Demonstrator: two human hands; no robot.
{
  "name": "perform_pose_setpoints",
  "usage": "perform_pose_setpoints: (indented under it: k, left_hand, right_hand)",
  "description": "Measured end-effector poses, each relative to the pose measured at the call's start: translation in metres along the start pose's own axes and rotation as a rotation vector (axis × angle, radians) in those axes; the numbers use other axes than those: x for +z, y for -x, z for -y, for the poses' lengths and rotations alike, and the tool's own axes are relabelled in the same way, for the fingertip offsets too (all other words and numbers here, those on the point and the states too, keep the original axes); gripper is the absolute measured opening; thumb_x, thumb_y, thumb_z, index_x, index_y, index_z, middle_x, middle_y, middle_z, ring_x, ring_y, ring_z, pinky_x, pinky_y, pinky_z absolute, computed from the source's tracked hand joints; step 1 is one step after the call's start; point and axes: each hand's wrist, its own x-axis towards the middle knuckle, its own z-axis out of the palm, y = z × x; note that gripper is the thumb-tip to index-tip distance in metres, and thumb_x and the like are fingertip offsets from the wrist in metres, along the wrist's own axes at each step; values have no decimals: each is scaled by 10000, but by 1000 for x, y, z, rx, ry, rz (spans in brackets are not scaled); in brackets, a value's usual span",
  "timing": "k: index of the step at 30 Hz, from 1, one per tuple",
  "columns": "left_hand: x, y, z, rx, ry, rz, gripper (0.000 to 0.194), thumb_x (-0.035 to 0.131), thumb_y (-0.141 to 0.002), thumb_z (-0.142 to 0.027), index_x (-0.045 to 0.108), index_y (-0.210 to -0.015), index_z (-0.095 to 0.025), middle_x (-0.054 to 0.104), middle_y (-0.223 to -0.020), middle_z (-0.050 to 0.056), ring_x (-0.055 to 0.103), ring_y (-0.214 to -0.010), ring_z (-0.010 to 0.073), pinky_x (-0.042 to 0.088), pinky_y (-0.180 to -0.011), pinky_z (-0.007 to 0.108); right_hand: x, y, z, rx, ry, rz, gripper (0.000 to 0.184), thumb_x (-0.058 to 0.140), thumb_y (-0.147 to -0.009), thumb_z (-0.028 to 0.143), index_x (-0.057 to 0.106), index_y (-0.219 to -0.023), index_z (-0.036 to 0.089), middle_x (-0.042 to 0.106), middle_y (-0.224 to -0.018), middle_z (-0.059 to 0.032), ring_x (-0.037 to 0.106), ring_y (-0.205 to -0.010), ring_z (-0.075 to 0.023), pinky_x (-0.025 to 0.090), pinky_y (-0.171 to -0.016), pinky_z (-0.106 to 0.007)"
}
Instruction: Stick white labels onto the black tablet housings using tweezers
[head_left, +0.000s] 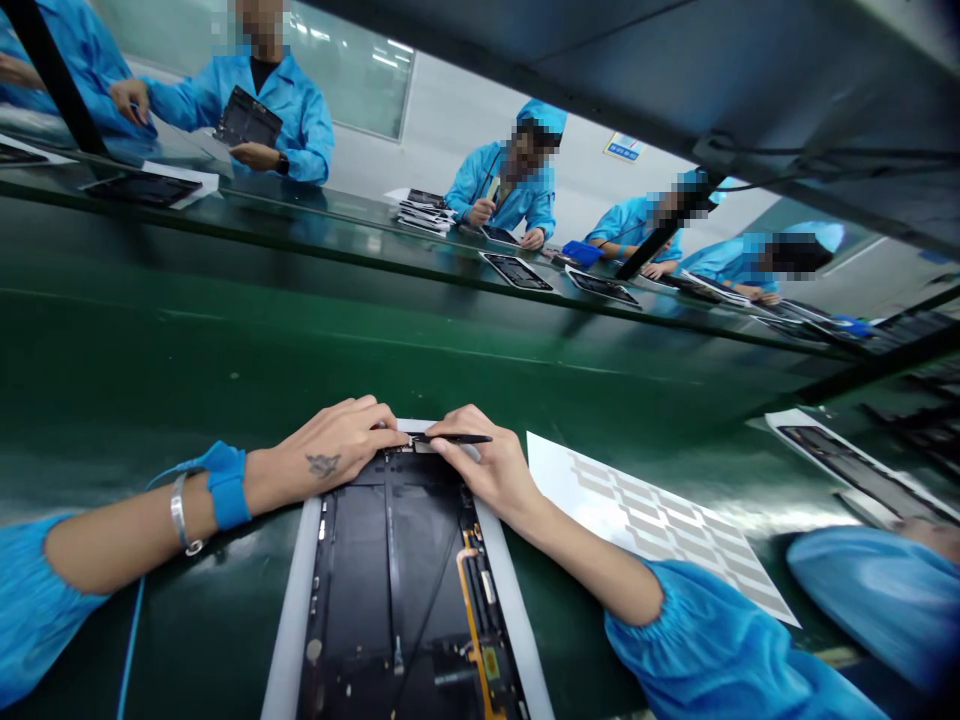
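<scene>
The right hand [487, 465] grips one slim black tool [469, 438], its tip at the far end of one opened black device [427, 560]. The left hand [337, 450] has its fingertips at that same end; whether they pinch anything, I cannot tell. The device lies on a pale backing [291, 620]; to its right is one white sheet [660, 525] bearing grey strips. The desk [225, 370] is dark green. Opposite, five people [510, 190] in blue sit or stand before a pale wall [450, 110].
</scene>
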Motion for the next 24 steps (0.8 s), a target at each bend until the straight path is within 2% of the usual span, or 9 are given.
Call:
perform_pose_setpoints:
  k: [7,11,13,17,21,24]
  left_hand:
    - [0,0,0,-5,-14,13,370,415,-952,-68,622,-1223,-213,634,-1107,78,547,-923,202,485,-769,312]
    - [-3,-4,0,11,8,30,341,409,-946,-60,645,-1153,-194,642,-1124,74,563,-936,201,496,-786,313]
    - [-2,-4,0,25,30,18,326,389,-957,-64,651,-1115,-177,650,-1125,78,579,-961,200,506,-811,312]
    - [-1,-3,-1,69,17,-53,337,362,-985,-79,630,-1176,-150,667,-1155,98,593,-1015,218,512,-859,342]
    - [-2,-3,-3,109,-23,-10,432,371,-964,-52,561,-1324,-197,644,-1241,91,575,-997,225,507,-799,343]
    - [-4,-4,-4,110,-49,13,486,382,-938,-24,548,-1350,-221,634,-1234,88,561,-977,231,496,-772,344]
  right_hand:
    - [1,2,2,23,41,-34,237,564,-982,370,747,-926,231,730,-860,-66,646,-853,-226,515,-769,-356]
    - [2,2,0,-28,7,-9,268,560,-980,415,747,-931,229,727,-845,-66,642,-835,-224,521,-770,-364]
    - [-1,2,0,-4,-16,-5,297,562,-974,436,745,-906,213,726,-847,-69,651,-828,-220,524,-769,-355]
    - [-15,7,0,277,-61,-105,350,583,-938,480,722,-816,184,713,-833,-61,660,-784,-209,520,-706,-308]
    - [-27,11,-8,567,-230,-259,410,684,-822,576,708,-774,170,680,-765,-38,651,-742,-196,546,-724,-313]
    - [-28,12,-14,675,-342,-271,470,744,-740,622,714,-774,155,671,-742,-37,652,-716,-184,570,-738,-327]
